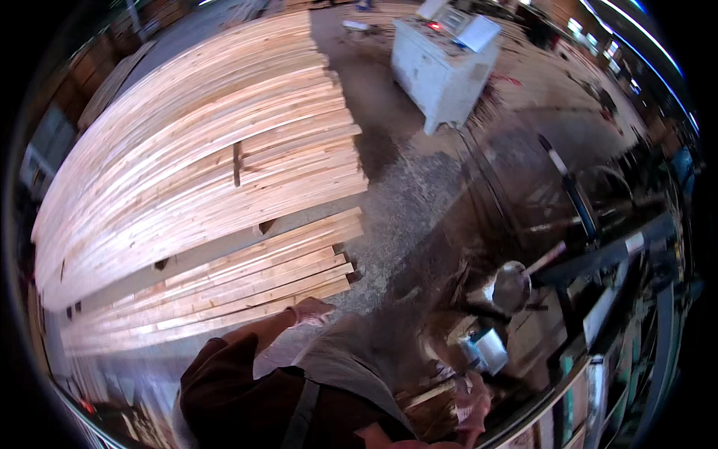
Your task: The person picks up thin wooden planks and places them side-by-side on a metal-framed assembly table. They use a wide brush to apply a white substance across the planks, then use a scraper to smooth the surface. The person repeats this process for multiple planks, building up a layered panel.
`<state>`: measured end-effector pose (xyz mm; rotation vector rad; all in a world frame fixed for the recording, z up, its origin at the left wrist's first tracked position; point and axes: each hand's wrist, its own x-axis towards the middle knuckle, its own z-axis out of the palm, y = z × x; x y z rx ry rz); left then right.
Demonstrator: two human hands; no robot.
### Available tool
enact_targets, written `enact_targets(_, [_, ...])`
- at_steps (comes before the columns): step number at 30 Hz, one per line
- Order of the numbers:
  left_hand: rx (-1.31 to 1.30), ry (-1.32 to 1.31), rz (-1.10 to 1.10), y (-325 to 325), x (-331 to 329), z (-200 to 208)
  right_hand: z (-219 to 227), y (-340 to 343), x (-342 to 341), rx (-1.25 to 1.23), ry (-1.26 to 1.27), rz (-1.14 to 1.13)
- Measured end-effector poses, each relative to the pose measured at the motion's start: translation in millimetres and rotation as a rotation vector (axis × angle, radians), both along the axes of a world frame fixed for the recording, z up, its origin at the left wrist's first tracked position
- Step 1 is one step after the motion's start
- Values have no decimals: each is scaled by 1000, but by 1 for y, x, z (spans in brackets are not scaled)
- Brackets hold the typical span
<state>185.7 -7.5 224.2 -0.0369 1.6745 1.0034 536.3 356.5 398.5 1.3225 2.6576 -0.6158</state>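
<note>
L hand [310, 312] in a pale glove reached to the end of the lowest pale sawn-wood board [224, 310] in the big stack [194, 172], fingers seemingly laid flat on it, no pinch, prob. the picking-up step; R hand [473, 404] was blurred, fingers unreadable; next needs a firm grip on that end.

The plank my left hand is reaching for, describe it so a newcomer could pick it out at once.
Start at the big lumber stack on the left, then drop to the lower pile beneath it. The plank is the pile's nearest, bottom board; unlike its neighbours, its end sits right at the gloved left hand.
</note>
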Motion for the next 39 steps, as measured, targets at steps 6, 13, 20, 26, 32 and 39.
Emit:
enact_targets(6, [-441,-42,373,-62,-5,-72,-63,67,-245,-540,360,380])
enact_targets(13, [-279,-142,454,38,-123,-62,-234,193,-311,-24,-409,1317])
enact_targets(20, [22,68,679,173,-330,3,-325,309,-393,-1038,-244,-344])
enact_targets(26, [-148,14,690,252,-430,-8,-334,459,-612,-1214,-181,-239])
enact_targets(32, [-34,-74,1023,314,-495,21,-258,534,-901,-898,-225,20])
enact_targets(39, [109,57,1331,346,-630,21,-181,454,-1189,-965,-158,232])
